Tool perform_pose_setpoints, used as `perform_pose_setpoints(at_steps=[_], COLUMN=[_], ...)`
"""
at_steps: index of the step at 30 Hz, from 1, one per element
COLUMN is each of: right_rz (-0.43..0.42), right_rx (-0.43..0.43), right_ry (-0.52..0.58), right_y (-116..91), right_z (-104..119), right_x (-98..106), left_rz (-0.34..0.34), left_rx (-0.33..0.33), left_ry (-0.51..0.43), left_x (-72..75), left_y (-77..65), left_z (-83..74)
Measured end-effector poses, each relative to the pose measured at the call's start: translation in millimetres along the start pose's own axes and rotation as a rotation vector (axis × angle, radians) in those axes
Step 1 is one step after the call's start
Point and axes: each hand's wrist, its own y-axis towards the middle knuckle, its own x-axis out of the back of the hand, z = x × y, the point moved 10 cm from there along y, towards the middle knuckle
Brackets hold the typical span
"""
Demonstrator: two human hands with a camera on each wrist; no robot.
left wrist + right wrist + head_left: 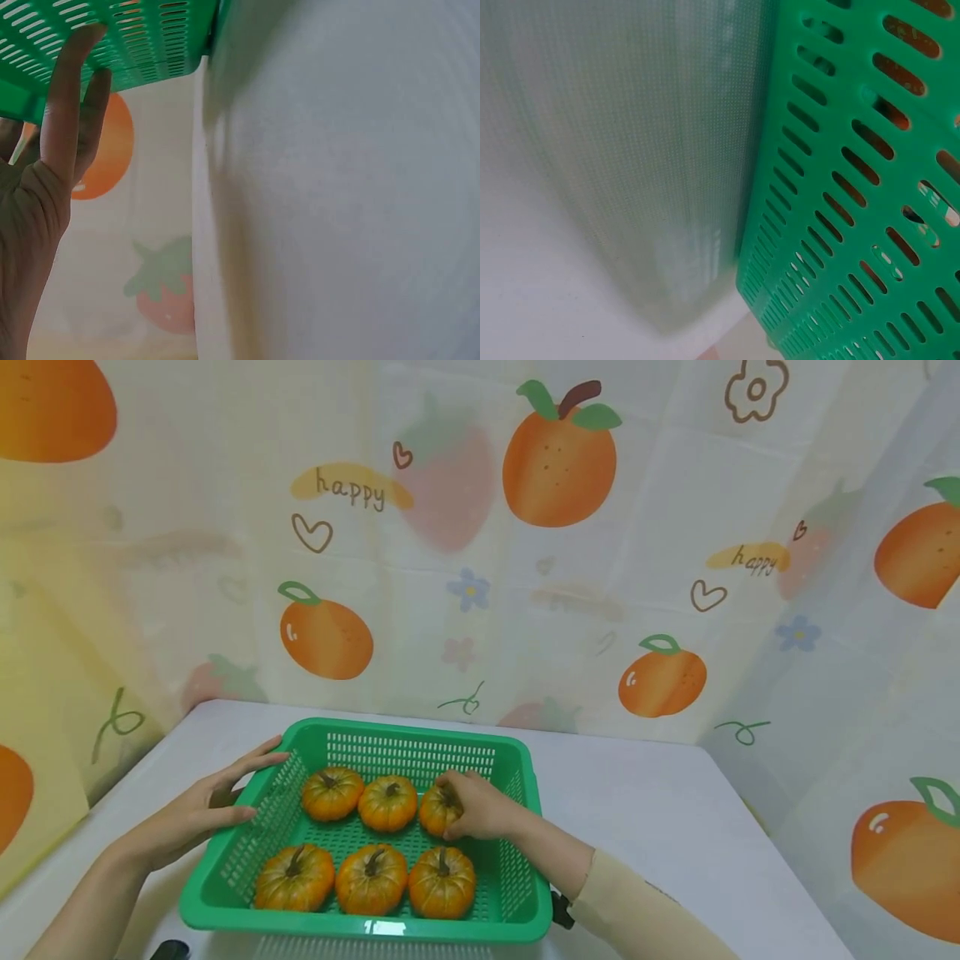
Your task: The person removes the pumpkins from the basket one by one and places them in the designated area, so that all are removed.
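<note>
A green slotted plastic basket (525, 860) holds several small orange pumpkins, set in a back row and a front row. My right hand (480, 807) reaches over the basket's right side and grips the back-right pumpkin (435, 810) from above, partly covering it. The back-middle pumpkin (387, 804) sits just left of it, and the front-right pumpkin (442, 885) lies nearer me. At the left rim, my left hand (195, 806) rests with fingers extended. The left wrist view shows two long fingers (64, 112) against the basket's outer wall. The right wrist view hides the right hand.
The basket stands on a white-covered table (630, 827), with white surface to its right. A fruit-printed curtain (480, 635) hangs behind and along both sides. Small black objects show near the basket's front right and at the bottom left edge.
</note>
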Motion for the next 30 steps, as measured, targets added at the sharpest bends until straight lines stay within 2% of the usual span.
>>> perform_pose_setpoints(at_steps=[4,7,15,21,25,30], right_rz=[0.002,0.003,-0.004,0.004,0.008,0.004], right_rx=[0.005,0.004,-0.002,-0.006,-0.012,-0.011], right_ry=[-0.006,-0.008,-0.010,-0.011,-0.007,-0.010], right_y=[0.4,0.7,2.3,1.0,-0.3,0.1], right_z=[1.3,1.6,0.5,0.4,-0.1,-1.6], right_x=[-1.5,-1.5,1.4,-0.5,-1.5,-1.7], left_rz=[-0.005,0.018,0.077,0.116,0.118,0.143], left_rx=[0.002,-0.006,0.025,0.017,0.021,-0.005], left_ry=[0.011,0.004,-0.059,-0.099,-0.092,-0.111], left_x=[1.6,1.5,5.2,4.2,3.4,2.4], left_y=[-1.3,-1.3,1.8,2.2,2.3,4.6], left_z=[1.0,1.3,8.3,7.4,7.6,5.4])
